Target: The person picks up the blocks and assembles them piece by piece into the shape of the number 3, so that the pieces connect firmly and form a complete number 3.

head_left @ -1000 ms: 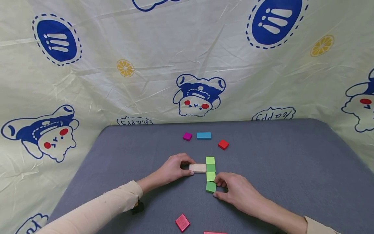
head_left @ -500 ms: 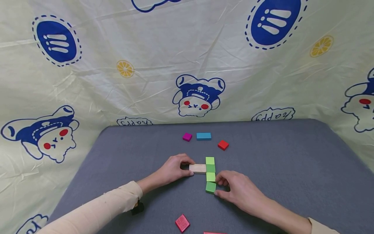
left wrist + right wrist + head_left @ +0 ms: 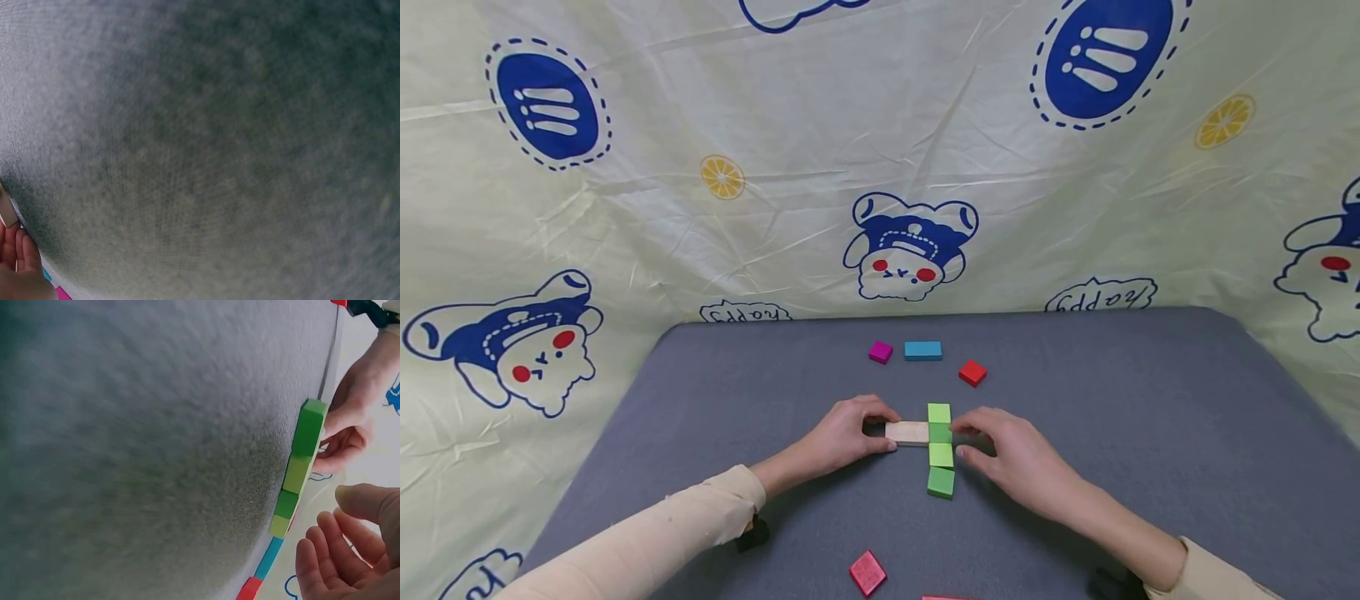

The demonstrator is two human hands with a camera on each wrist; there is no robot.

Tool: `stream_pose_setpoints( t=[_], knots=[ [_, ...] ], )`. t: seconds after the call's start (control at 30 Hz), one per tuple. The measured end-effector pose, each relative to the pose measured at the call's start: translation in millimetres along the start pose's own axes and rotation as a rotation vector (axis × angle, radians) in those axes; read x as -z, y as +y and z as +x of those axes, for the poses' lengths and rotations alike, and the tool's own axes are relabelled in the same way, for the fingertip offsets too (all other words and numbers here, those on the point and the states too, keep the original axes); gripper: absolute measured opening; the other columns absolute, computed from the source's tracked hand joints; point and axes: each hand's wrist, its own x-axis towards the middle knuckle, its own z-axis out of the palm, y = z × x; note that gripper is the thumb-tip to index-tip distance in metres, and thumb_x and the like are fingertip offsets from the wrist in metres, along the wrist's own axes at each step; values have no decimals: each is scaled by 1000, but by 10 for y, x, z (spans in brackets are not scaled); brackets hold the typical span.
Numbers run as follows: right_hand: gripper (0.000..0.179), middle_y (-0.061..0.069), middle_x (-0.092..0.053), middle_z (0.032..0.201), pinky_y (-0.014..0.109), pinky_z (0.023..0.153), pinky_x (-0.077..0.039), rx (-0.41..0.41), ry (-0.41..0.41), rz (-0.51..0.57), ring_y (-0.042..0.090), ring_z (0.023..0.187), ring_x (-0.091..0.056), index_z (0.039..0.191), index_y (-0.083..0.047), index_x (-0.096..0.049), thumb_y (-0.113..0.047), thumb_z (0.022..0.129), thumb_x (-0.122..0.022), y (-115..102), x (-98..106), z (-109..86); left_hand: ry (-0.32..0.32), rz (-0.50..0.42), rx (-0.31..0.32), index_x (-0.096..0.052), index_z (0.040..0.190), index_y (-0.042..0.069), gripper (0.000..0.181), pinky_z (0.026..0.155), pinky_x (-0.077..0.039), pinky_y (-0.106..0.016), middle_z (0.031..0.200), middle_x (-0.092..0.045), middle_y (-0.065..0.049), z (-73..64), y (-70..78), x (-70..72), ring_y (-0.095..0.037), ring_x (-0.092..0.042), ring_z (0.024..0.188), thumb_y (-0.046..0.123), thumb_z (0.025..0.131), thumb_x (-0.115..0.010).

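In the head view, a plain wooden block (image 3: 907, 432) lies flat on the grey table. My left hand (image 3: 852, 429) pinches its left end between thumb and fingers. Against its right end stands a column of several green blocks, light and darker shades alternating. The nearest, a darker green block (image 3: 941, 482), is slightly turned out of line. My right hand (image 3: 1018, 458) is just right of the column, index fingertip beside the upper darker green block (image 3: 940, 432). In the right wrist view, that hand's fingers (image 3: 337, 550) are relaxed with nothing between them.
Beyond the column lie a purple block (image 3: 881, 352), a blue block (image 3: 922, 351) and a red block (image 3: 973, 373). Closer to me is a pinkish-red block (image 3: 868, 573), with another (image 3: 951, 597) cut off by the frame's bottom edge. A printed cloth (image 3: 790, 225) hangs behind the table.
My right hand has left the nearest green block and moved away from me along the column, to the upper darker green block. My left hand stays on the wooden block.
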Motion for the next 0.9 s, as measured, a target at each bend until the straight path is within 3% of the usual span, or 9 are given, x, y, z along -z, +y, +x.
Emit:
stream_pose_setpoints(
  t=[0.23,0.53,0.9],
  knots=[
    [27,-12,-64,109,44,90,-48,21,-22,-10,13,104,-57,110,-21,-72,-13,84,-78,8,-65,139,-1,-13,0,-72,110,14,25,86,-47,-31,101,-63,6,-5,-7,-1,-12,-57,94,14,85,-77],
    [27,-8,-64,111,46,93,-47,115,-34,-48,17,110,-58,109,-18,-72,-13,84,-79,86,-99,235,-9,-14,9,-72,110,15,25,86,-47,-28,101,-63,8,10,-17,0,-11,-56,94,16,85,-77],
    [22,-8,-64,113,47,94,-46,120,-93,-61,19,112,-57,106,-18,-73,-15,86,-77,124,-102,267,-10,-32,26,-72,111,15,26,88,-47,-30,102,-62,8,-6,-2,5,-13,-57,96,16,86,-77]
  ],
)
